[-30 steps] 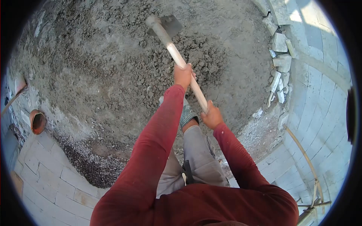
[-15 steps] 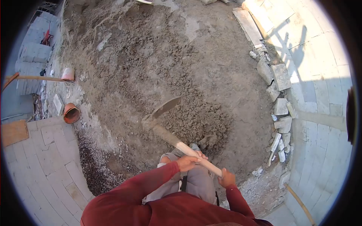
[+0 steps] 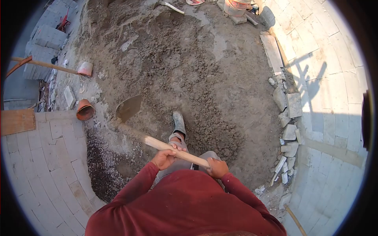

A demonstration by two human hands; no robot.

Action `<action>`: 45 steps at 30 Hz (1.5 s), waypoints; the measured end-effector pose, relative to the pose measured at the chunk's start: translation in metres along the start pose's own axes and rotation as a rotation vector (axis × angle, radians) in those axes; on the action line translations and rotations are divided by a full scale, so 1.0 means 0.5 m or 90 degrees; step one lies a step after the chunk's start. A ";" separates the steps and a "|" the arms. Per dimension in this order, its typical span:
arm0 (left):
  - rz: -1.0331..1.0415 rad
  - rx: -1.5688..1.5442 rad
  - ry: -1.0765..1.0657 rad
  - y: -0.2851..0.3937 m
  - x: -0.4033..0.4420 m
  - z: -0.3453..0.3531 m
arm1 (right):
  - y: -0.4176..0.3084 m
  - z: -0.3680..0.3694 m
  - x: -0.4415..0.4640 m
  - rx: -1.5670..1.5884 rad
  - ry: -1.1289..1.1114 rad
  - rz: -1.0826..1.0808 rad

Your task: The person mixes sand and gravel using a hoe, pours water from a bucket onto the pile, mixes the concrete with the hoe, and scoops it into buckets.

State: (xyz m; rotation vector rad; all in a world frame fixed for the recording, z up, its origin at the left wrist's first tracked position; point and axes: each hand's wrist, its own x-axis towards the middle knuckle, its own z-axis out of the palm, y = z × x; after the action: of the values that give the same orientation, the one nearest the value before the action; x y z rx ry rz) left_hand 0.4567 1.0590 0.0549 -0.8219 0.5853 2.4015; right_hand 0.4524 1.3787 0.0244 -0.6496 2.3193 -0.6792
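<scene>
My left hand [image 3: 164,158] is wrapped round the middle of the pale wooden handle of a hoe [image 3: 177,152]. Near the handle's lower right end, my right hand [image 3: 217,168] grips it, close to my body. The hoe's wide metal blade [image 3: 129,109] is at the upper left end, over the ground left of my foot; whether it touches the ground I cannot tell. Lumpy, wet-looking grey mortar [image 3: 208,122] spreads across the ground ahead and to the right of my boot [image 3: 178,122].
Broken blocks [image 3: 289,132] line the right edge below a block wall [image 3: 330,129]. An orange pot [image 3: 85,110] and a pinkish bucket [image 3: 85,69] stand left. Dark gravel [image 3: 100,169] lies lower left. A white bucket [image 3: 236,7] is at the top.
The hoe has swung from ahead of me to the left and closer to my body, its handle now more sideways. Both hands have come down with it. The view has tilted up, and one foot has stepped forward.
</scene>
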 end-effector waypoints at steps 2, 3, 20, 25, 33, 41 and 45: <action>-0.042 -0.015 -0.019 0.041 0.039 -0.010 | 0.011 -0.038 0.053 -0.057 -0.028 0.022; -0.068 -0.023 -0.033 0.077 0.061 -0.016 | 0.002 -0.055 0.085 -0.087 -0.042 0.040; 0.066 -0.071 0.016 0.526 0.154 0.091 | -0.150 -0.365 0.515 -0.069 -0.087 -0.078; 0.199 -0.102 0.082 0.565 0.184 0.097 | -0.125 -0.453 0.708 0.014 -0.212 -0.113; 0.045 0.019 0.178 0.677 0.528 0.113 | 0.035 -0.276 0.763 0.379 -0.130 -0.051; 0.092 0.387 0.117 0.772 1.426 0.150 | 0.288 -0.318 1.247 1.269 0.051 0.228; 0.184 0.792 0.055 0.857 1.842 0.242 | 0.575 -0.433 1.608 1.449 0.153 0.021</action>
State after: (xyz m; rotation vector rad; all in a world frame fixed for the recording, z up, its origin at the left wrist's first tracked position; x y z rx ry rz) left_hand -0.4747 1.1099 -0.3659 -0.2620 2.0069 1.6540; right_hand -0.3208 1.1788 -0.3477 0.5886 0.4401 -2.4835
